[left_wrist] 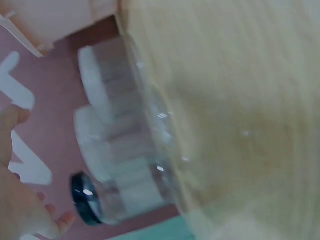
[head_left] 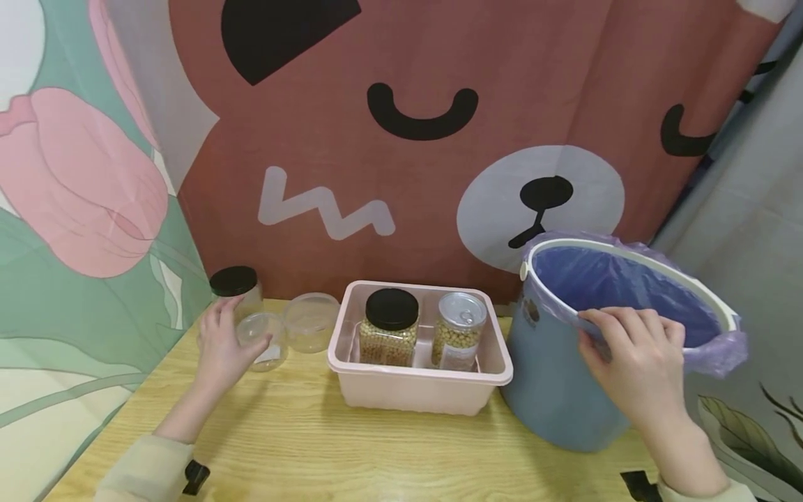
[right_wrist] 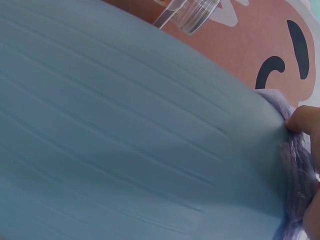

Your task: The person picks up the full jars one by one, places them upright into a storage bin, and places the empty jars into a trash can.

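My left hand (head_left: 222, 345) hovers at the left, thumb and fingers spread, overlapping a clear jar with a black lid (head_left: 234, 281) in the head view. Two clear round containers stand beside that jar: a nearer one (head_left: 270, 340) and a farther one (head_left: 312, 322). In the left wrist view the fingertips show just beside the black lid (left_wrist: 86, 199), with nothing between them. At the right, my right hand (head_left: 640, 362) grips the near rim of a blue trash bin (head_left: 558, 397), fingers over the top and thumb outside. A purple trash bag (head_left: 715, 354) lines the bin and folds over its rim.
Between the hands stands a pink plastic basket (head_left: 417, 392). It holds a black-lidded jar (head_left: 389, 335) and a silver-topped can (head_left: 461, 328), both with pale beans or grains. A bear-printed curtain (head_left: 426, 188) hangs behind the wooden table (head_left: 351, 453).
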Tool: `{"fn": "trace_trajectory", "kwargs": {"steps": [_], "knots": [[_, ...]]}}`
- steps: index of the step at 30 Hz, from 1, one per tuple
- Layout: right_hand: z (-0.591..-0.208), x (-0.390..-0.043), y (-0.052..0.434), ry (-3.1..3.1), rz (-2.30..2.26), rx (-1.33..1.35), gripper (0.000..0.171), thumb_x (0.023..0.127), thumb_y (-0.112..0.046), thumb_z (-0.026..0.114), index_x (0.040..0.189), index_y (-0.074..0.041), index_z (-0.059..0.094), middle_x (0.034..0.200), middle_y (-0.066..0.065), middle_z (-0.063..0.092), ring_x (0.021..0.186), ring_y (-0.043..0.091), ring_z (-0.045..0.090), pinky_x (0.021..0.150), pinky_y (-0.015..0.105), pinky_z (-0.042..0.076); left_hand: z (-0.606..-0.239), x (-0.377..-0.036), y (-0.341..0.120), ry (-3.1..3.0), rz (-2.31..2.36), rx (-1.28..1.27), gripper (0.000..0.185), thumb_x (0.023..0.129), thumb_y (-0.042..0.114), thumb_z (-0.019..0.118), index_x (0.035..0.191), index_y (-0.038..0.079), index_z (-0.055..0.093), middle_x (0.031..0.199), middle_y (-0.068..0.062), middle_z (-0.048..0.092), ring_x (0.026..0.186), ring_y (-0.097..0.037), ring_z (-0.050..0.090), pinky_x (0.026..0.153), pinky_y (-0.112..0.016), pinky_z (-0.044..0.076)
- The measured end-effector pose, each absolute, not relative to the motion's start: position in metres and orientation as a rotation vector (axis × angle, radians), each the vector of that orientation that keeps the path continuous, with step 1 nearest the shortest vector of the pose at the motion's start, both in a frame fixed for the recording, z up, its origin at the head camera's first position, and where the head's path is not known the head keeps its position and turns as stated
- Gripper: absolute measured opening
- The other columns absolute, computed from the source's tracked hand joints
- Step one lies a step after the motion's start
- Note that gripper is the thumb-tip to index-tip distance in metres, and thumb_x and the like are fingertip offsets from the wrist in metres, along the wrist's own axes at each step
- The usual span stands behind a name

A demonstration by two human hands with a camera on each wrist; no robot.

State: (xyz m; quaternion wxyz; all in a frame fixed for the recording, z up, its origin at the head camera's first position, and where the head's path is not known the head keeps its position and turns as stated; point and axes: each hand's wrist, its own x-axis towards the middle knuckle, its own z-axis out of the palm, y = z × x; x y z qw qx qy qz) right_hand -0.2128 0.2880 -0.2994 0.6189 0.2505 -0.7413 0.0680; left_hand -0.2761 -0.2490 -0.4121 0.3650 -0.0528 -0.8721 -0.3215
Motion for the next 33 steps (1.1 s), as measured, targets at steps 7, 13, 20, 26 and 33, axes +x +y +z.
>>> {"fn": "trace_trajectory", "kwargs": {"steps": [7,13,20,26,33], "knots": [[-0.299,-0.205,0.291,-1.623,0.174,0.585,0.033,0.087,-0.029,0.051,0.079,-0.001,0.068,0.073,0.014,0.063,0.061,0.039,0.048,0.061,0.054,0.024,-0.431,-0.288,-0.261,-2.327,-0.841,-0.131,0.097,0.062,0.025,0.087,0.139,0.002,0.033,0.136,-0.03,0.03,0.124,-0.051,0.023,0.089,-0.069,0.019],[-0.299,-0.203,0.291,-1.567,0.195,0.597,0.033,0.087,-0.029,0.053,0.077,-0.002,0.069,0.073,0.015,0.063,0.062,0.04,0.048,0.058,0.053,0.023,-0.441,-0.305,-0.262,-2.441,-0.829,-0.056,0.103,0.064,0.036,0.085,0.142,0.001,0.027,0.135,-0.033,0.03,0.122,-0.053,0.025,0.084,-0.067,0.022],[-0.302,-0.208,0.288,-1.533,0.204,0.59,0.029,0.086,-0.026,0.054,0.077,-0.003,0.069,0.073,0.015,0.063,0.061,0.04,0.048,0.057,0.051,0.021,-0.444,-0.316,-0.262,-2.516,-0.854,0.063,0.103,0.066,0.042,0.083,0.141,0.0,0.027,0.133,-0.035,0.03,0.122,-0.053,0.026,0.083,-0.066,0.027],[-0.305,-0.213,0.285,-1.509,0.216,0.594,0.026,0.084,-0.024,0.056,0.077,-0.003,0.069,0.072,0.015,0.063,0.06,0.039,0.048,0.056,0.05,0.021,-0.452,-0.321,-0.265,-2.539,-0.923,0.104,0.101,0.067,0.041,0.082,0.134,-0.011,0.028,0.128,-0.037,0.031,0.12,-0.052,0.026,0.091,-0.061,0.029],[-0.308,-0.218,0.284,-1.502,0.228,0.602,0.025,0.084,-0.024,0.056,0.077,-0.003,0.069,0.073,0.014,0.063,0.061,0.039,0.048,0.058,0.051,0.023,-0.454,-0.317,-0.265,-2.56,-1.041,0.169,0.098,0.07,0.04,0.08,0.13,-0.017,0.028,0.126,-0.038,0.031,0.117,-0.049,0.029,0.094,-0.059,0.032]]}}
